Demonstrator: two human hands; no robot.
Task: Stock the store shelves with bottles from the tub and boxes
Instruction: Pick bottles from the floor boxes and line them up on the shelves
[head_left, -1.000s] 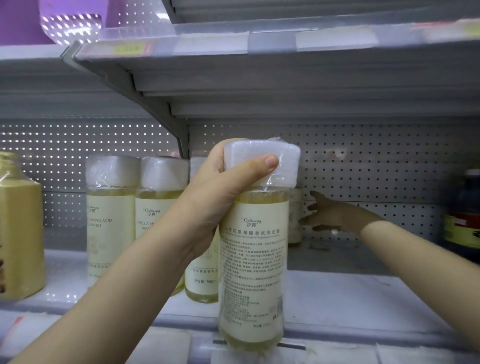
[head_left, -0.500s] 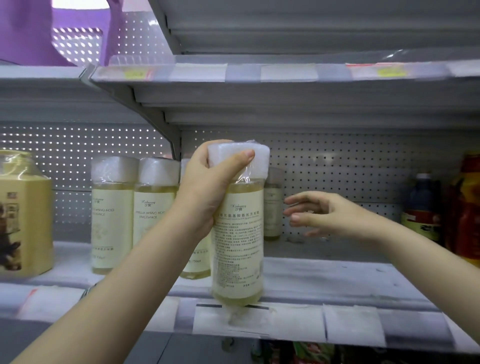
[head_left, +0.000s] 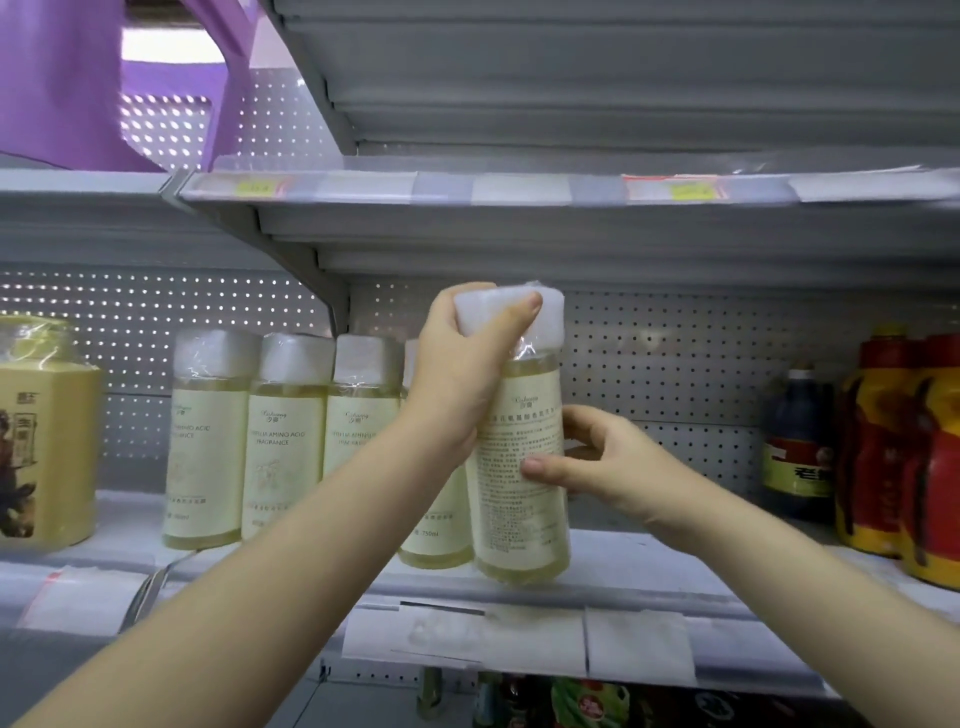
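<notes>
Nearest to you, your left hand (head_left: 457, 379) wraps the film-covered cap and neck of the bottle (head_left: 517, 514), with the thumb lying across the front of the cap. Your right hand (head_left: 602, 462) clasps the body at mid-label, thumb on the near face and fingers curled behind. Both hands are closed firmly on this one bottle.

The bottle leans slightly at the front of the shelf (head_left: 649, 577). Whether its base touches the shelf cannot be told. Its fine-print side faces you.

Just beside it to the left, the row of matching bottles (head_left: 291, 441) stands upright with front labels outward; four are visible. Placement of a fifth therefore appears nearly complete, with setting down, and probably turning the label, left to do.

Farther right, shelf surface shows before a dark bottle (head_left: 797, 441) and the red-and-yellow bottles (head_left: 904, 457), which suggests room for more. A yellow jar (head_left: 47, 431) stands at far left, and the pegboard (head_left: 675, 364) closes the back. The tub and boxes are out of view, so the remaining stock cannot be judged.
</notes>
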